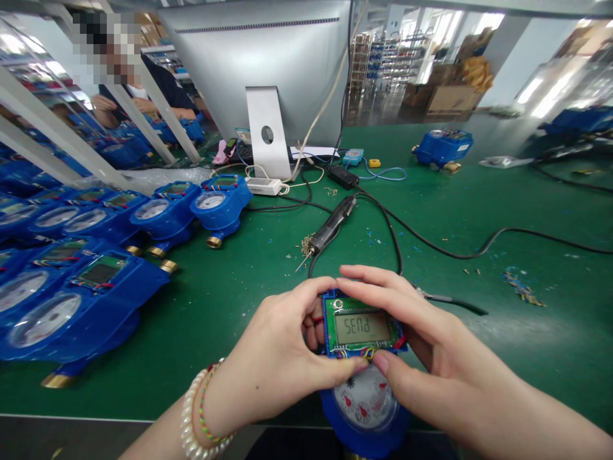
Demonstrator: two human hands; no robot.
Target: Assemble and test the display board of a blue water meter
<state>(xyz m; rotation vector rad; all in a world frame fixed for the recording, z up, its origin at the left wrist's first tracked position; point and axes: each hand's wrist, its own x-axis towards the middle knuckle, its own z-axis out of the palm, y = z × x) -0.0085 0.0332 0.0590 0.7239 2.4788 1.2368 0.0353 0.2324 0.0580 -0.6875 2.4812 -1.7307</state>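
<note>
A blue water meter (364,409) stands at the near edge of the green table (230,300), its round dial facing me. On top of it sits a green circuit board with an LCD display (362,327). My left hand (282,354) pinches the board's left side, thumb at the near edge and forefinger at the far corner. My right hand (431,358) grips the right side the same way. Both thumbs meet at the coloured wires along the board's near edge.
Rows of blue meters (96,255) fill the left side. An electric screwdriver (330,227) with a black cable lies beyond my hands beside loose screws (306,244). A monitor's back (268,70) stands farther off, another meter (443,147) at far right. A person sits at back left.
</note>
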